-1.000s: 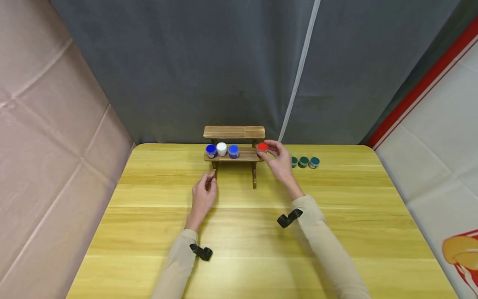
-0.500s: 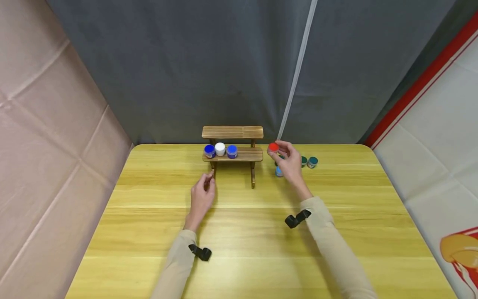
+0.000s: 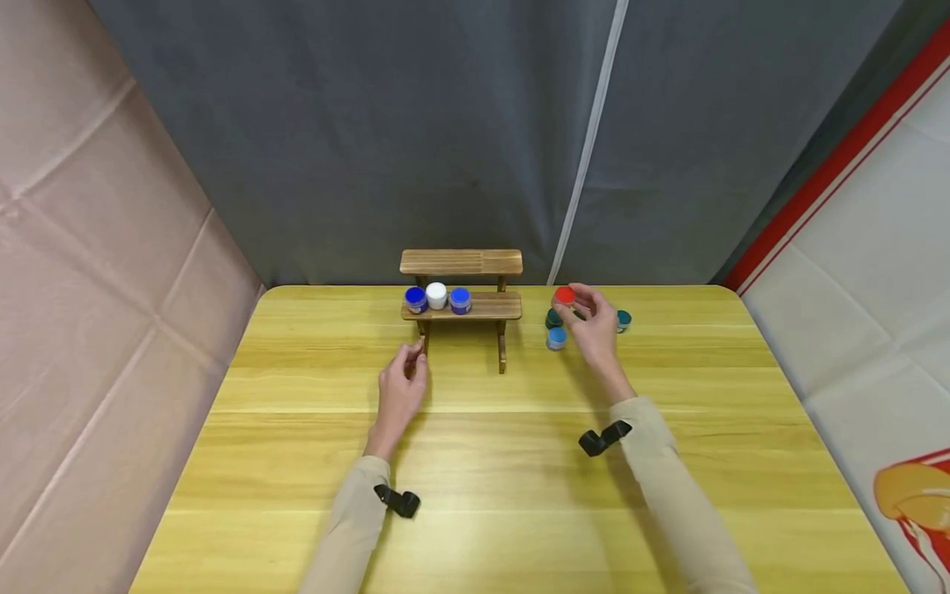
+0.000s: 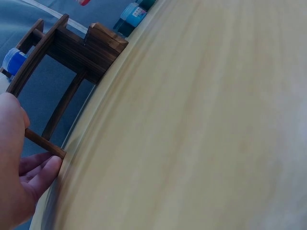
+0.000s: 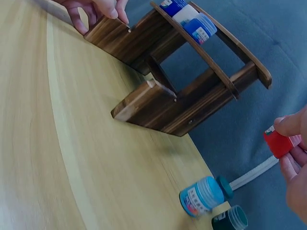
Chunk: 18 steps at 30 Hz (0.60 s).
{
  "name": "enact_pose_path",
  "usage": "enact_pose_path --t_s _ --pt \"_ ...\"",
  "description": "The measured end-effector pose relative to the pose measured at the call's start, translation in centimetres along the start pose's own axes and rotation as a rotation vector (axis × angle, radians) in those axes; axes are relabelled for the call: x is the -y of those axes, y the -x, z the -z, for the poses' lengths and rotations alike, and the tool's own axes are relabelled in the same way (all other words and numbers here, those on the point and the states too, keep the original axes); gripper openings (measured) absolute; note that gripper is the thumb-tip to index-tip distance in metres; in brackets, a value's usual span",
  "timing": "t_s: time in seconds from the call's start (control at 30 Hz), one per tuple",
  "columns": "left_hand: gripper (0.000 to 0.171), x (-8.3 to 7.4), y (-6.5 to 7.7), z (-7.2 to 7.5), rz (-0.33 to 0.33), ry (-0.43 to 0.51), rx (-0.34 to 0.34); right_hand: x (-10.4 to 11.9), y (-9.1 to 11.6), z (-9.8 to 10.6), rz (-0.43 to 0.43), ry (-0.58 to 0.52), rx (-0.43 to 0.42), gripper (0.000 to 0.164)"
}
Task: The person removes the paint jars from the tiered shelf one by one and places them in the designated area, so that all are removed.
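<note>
A small two-tier wooden shelf stands at the back of the table. My left hand pinches the foot of its left leg; in the left wrist view thumb and fingers lie on either side of that wooden leg. A red paint jar is pinched between thumb and fingers of my right hand, raised right of the shelf. On the lower tier sit a dark blue jar, a white jar and a blue jar, side by side at the left.
On the table right of the shelf stand a light blue jar, a dark green jar behind it and a teal jar; my right hand partly hides others. A grey curtain hangs behind the table.
My right hand has carried the red jar from the right end of the lower tier to the right, uncovering the light blue jar. The left hand stays at the leg.
</note>
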State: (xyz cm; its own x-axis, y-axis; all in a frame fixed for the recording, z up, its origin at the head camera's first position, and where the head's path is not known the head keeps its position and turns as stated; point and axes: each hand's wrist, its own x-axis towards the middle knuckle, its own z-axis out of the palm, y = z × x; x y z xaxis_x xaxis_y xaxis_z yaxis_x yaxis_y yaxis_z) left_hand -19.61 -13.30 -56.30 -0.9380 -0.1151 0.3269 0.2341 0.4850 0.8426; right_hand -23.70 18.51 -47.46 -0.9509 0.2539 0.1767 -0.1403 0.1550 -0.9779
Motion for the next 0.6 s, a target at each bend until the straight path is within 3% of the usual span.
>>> enact_pose_path --t_s 0.27,0.47,0.6 --pt "0.014 0.0 0.1 0.0 -0.031 -0.011 -0.015 -1.0 0.1 1.1 0.048 0.008 -0.043 0.045" --pt "0.015 -0.1 0.0 0.0 -0.018 -0.012 -0.005 -1.2 0.4 1.8 -0.01 0.037 -0.057 0.045" --pt "0.014 -0.1 0.0 0.0 -0.018 -0.012 -0.008 0.1 1.3 2.2 -0.038 0.05 -0.051 0.046"
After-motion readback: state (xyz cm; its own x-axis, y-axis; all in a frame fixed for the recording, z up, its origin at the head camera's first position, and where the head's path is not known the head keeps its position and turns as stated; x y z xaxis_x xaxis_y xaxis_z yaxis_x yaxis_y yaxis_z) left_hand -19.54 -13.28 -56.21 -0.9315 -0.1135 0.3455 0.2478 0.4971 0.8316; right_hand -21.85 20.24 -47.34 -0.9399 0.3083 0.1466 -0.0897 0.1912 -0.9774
